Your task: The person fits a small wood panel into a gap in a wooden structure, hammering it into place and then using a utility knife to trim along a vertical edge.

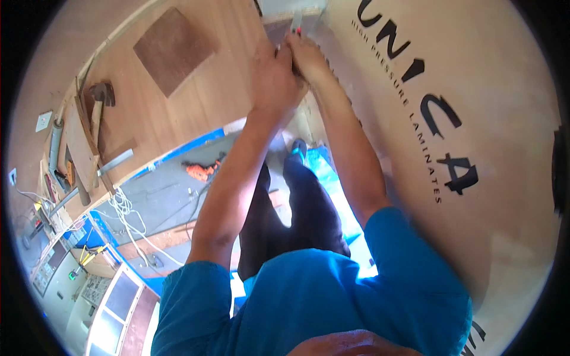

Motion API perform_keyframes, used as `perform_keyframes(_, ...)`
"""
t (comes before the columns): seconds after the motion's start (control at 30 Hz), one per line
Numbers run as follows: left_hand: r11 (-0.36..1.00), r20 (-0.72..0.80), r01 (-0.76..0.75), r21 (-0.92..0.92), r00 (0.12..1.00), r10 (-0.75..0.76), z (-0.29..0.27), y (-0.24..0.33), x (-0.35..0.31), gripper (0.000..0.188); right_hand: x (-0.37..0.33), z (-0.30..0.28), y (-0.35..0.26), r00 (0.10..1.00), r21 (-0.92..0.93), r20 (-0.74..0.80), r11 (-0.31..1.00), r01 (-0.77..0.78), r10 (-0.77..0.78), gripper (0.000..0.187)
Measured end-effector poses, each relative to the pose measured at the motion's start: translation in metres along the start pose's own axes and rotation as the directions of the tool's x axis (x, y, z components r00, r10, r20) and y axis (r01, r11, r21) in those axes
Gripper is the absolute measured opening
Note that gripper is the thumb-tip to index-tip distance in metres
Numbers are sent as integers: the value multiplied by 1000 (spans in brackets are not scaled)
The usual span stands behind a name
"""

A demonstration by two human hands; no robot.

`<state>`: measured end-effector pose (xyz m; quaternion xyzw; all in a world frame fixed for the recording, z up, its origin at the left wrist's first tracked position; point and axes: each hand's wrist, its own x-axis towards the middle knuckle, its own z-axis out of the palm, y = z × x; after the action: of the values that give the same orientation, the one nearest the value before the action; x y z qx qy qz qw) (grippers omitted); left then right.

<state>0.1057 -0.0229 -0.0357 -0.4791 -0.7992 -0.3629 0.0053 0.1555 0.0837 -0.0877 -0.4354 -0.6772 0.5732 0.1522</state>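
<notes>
At the top centre, my two hands are close together by the end of a wooden board (231, 77). My left hand (276, 80) is closed at the board's right edge, with something dark between it and the other hand. My right hand (309, 56) is closed just beside it, fingers curled. Beyond the knuckles, a slim grey piece with a red spot (298, 28) sticks out; its kind is unclear. What my fingers grip is mostly hidden.
A large tan laminate panel (487, 237) with black lettering stands along my right. On the board lie a brown square sheet (172, 50), a hammer (101, 98) and a metal strip (116, 162). An orange power tool (200, 171) and white cords (123, 204) are lower down.
</notes>
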Motion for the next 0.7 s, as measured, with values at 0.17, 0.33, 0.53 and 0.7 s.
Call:
perform_keyframes(0.17,1000,-32,28,-2,999,-28,7,-9,9,46,1,-7,-49,990,107,68,986,-129,122,50)
perform_keyframes(0.33,999,6,53,-6,999,-53,4,-5,7,48,-2,-10,-48,996,-6,48,997,-80,80,47)
perform_keyframes(0.53,998,39,43,47,998,-45,5,-6,5,49,0,-6,-37,999,75,32,996,-41,39,47)
perform_keyframes(0.7,998,15,32,55,999,-33,16,-8,-10,49,10,0,1,998,115,53,993,-37,31,47)
